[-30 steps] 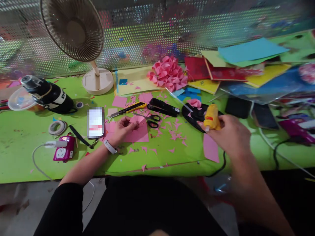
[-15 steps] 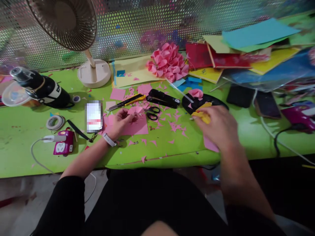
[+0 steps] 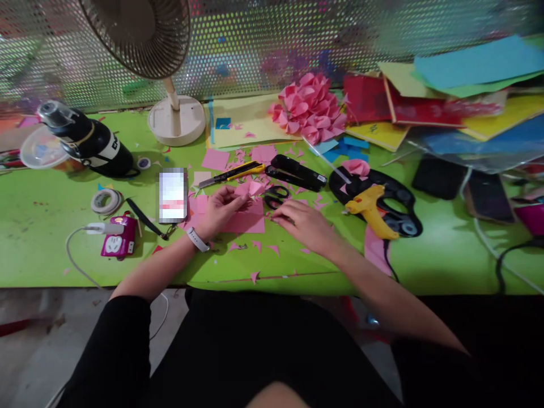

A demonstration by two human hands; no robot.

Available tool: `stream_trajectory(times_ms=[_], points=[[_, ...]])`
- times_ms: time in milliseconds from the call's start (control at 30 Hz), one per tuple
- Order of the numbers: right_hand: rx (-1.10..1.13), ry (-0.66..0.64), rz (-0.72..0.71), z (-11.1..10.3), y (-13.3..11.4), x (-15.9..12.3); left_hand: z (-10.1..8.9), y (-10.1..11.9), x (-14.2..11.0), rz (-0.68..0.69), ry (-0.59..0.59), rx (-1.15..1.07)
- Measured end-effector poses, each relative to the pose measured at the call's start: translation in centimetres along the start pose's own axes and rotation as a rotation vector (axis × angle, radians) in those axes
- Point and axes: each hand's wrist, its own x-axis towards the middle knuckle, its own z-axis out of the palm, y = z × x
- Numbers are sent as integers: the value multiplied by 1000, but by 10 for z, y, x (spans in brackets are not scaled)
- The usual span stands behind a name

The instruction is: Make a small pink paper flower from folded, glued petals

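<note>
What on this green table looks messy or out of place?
Mostly the pink scraps: they lie scattered loose across the table, some near its front edge, rather than gathered together. The cutter also looks risky, lying with its blade out near the left hand. I see no clear spill.

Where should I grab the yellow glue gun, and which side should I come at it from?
I'd take the glue gun by its grip, coming from the near right. The grip angles toward the table's near edge, while the nozzle points left, away from that approach. Mind the black cord running from the grip's end.
</note>
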Motion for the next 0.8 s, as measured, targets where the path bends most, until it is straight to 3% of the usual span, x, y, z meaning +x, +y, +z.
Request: stream_trajectory(times_ms=[267,667,800], points=[[63,85,-22,-6,-20,29,-1,-6,0,-17,-100,-40],[177,119,58,-3,-20,32,-3,-13,1,-83,-80,-71],[270,131,149,-5,-16,30,-2,-12,2,-92,-67,-121]])
